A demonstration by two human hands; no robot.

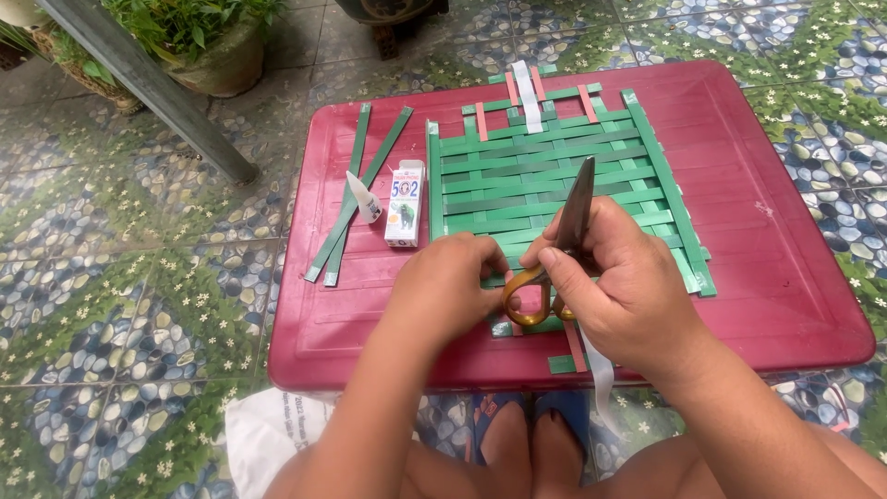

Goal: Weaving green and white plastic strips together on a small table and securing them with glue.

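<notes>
Clamped round orange-handled steel scissors (559,249), right hand (614,282); left hand (443,286) pinches flat green woven strip mat (545,176).

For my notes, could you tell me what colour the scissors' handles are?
Orange-yellow handles, head view.

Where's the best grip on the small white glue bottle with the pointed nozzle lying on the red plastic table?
Probably the wider body of the small white glue bottle, pinched across its sides from above. It lies tilted on the red plastic table, nozzle pointing up-left, resting over two loose green strips. The white glue box sits close on its right, so coming from above or the left seems clearer.
</notes>
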